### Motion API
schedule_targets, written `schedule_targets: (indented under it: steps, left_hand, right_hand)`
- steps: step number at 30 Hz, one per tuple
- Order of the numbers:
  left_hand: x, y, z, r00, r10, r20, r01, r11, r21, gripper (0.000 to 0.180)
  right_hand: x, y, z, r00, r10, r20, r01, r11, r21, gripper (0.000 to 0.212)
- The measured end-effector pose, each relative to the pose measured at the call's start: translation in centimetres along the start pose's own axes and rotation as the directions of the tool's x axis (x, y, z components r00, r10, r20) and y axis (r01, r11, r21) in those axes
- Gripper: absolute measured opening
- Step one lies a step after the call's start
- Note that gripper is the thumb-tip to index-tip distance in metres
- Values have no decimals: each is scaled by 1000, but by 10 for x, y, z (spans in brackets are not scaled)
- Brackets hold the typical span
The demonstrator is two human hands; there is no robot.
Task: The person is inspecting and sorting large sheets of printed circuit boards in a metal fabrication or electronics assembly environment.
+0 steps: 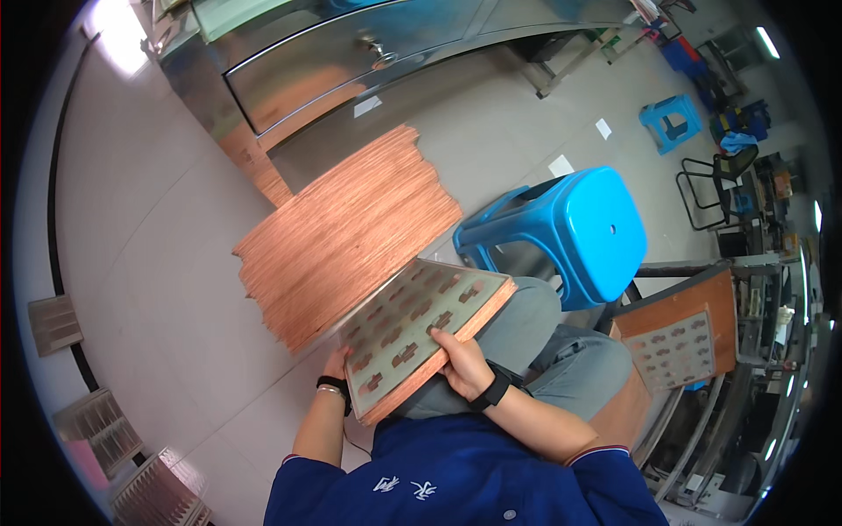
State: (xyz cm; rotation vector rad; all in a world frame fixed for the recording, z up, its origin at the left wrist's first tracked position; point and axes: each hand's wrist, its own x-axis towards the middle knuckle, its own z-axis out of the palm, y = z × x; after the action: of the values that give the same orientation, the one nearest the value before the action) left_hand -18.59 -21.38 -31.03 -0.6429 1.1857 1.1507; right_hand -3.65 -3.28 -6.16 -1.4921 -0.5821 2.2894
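Observation:
A flat rectangular board (421, 324) with a wooden edge and a grey-green face lies tilted across my lap. Rows of brownish shapes cover its face. My left hand (336, 363) grips its left edge, with most of the fingers hidden beneath. My right hand (465, 364) holds the near right edge, thumb on top of the face and fingers underneath. Just beyond the board rises a tall stack of thin wooden sheets (351, 232) with uneven ends. The far edge of the held board is close to this stack; whether they touch I cannot tell.
A blue plastic stool (605, 228) stands right of the stack. A similar patterned board (675, 351) leans at the right by metal racks (702, 438). A steel cabinet (351, 79) stands ahead, and a smaller blue stool (671, 123) farther off. Slotted panels (96, 425) line the left wall.

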Motion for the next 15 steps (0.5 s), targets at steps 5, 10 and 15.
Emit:
schedule_targets:
  steps: [5,10,15]
  left_hand:
    - [-9,-2,7,977,64,206,-24,981,-193,40]
    - [4,-1,14,966,163,202,-120,971,-208,47]
    - [29,-10,-10,930,161,330,-105,978,-183,52]
  right_hand:
    - [-4,-2,-5,998,30,-56,-30,999,-16,37]
    - [1,-9,-2,997,72,-25,-72,997,-6,37]
    - [6,-4,-3,998,68,-14,-69,993,-96,39]
